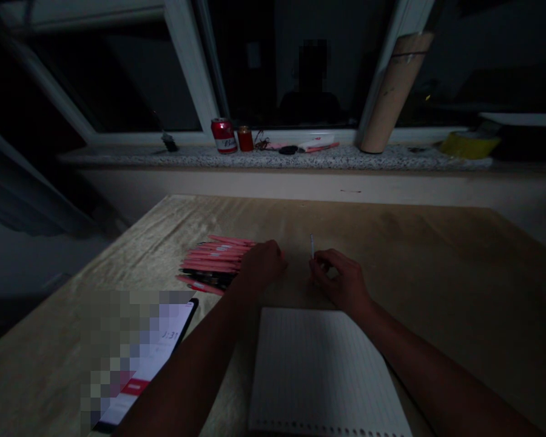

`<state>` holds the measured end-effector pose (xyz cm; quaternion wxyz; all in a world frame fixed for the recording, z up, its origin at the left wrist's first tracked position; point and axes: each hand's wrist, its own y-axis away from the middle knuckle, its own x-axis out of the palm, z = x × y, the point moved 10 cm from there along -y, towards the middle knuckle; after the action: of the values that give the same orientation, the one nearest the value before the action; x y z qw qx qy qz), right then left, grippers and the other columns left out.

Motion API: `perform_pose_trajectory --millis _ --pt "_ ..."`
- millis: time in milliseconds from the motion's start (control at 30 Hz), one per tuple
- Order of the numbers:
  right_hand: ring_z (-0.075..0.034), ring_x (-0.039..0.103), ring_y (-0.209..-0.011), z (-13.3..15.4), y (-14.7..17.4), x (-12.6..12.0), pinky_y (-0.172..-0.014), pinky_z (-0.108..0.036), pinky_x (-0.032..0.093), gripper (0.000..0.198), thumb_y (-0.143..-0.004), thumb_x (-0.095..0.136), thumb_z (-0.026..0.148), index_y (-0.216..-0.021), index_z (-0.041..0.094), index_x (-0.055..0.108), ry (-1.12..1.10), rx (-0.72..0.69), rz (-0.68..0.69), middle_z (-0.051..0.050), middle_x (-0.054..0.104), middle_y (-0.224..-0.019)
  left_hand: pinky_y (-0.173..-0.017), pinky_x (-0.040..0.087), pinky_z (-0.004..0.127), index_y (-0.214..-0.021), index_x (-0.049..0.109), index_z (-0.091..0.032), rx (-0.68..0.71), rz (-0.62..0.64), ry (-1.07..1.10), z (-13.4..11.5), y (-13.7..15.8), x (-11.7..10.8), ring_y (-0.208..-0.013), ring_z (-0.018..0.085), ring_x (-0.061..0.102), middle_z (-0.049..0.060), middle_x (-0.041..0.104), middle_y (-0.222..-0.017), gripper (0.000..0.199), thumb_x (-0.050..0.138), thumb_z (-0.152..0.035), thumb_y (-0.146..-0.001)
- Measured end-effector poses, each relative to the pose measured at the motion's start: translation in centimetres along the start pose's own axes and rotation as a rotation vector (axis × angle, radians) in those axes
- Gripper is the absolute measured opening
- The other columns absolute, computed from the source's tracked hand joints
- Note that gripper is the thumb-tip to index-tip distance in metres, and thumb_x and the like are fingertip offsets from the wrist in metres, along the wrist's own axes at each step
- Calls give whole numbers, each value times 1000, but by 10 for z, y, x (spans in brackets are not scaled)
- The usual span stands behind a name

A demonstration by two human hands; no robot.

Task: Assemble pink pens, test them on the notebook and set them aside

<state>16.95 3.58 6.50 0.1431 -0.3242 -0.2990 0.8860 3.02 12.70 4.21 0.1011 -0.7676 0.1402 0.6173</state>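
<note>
A slim whitish stick (pixel 312 244), pinched in the grip of the right hand (pixel 343 279) beyond the lined white notepad (pixel 318 364), points its long axis toward the dark window (pixel 250 79). The left hand (pixel 264 264), its grip unreadable, covers ends of sideways pink and black pens (pixel 218 258) on the beige tabletop (pixel 418 261).

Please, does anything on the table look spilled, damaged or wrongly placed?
I see nothing clearly spilled or damaged. Only the notebook looks slightly odd: its row of holes runs along the near edge, so it may be lying upside down.

The table (pixel 459 291) bears pens (pixel 216 257), notebook (pixel 318 370), phone (pixel 159 355).
</note>
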Motion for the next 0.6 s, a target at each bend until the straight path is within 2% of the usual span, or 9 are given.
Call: perform_pose_trajectory --millis 200,400,500,600 --pt "-11 56 -62 1 -1 -1 -60 -24 45 8 -82 53 23 -84 19 60 -9 -11 -5 -2 61 -73 -68 45 31 -90 62 -15 13 -14 -56 -1 -2 8 -79 22 63 13 67 -85 32 45 -40 -82" --pt "-12 56 -64 -1 0 1 -61 -25 45 7 -82 53 22 -86 19 59 -3 -7 4 -2 60 -75 -65 45 31 -87 62 -16 42 -16 -61 -4 -1 9 -77 23 63 11 67 -82 28 49 -39 -79" --pt "-12 56 -64 0 0 1 -61 -24 45 7 -82 54 21 -86 19 59 -3 -10 8 -2 60 -76 -63 45 31 -83 62 -16 66 -32 -18 -7 1 3 -74 23 63 10 67 -79 25 51 -38 -77" --pt "-12 56 -64 2 0 1 -60 -24 45 7 -81 54 21 -86 19 59 -3 -16 10 -3 61 -76 -65 45 29 -82 62 -17 143 -98 120 -17 3 -14 -74 20 63 7 67 -79 20 55 -35 -75"
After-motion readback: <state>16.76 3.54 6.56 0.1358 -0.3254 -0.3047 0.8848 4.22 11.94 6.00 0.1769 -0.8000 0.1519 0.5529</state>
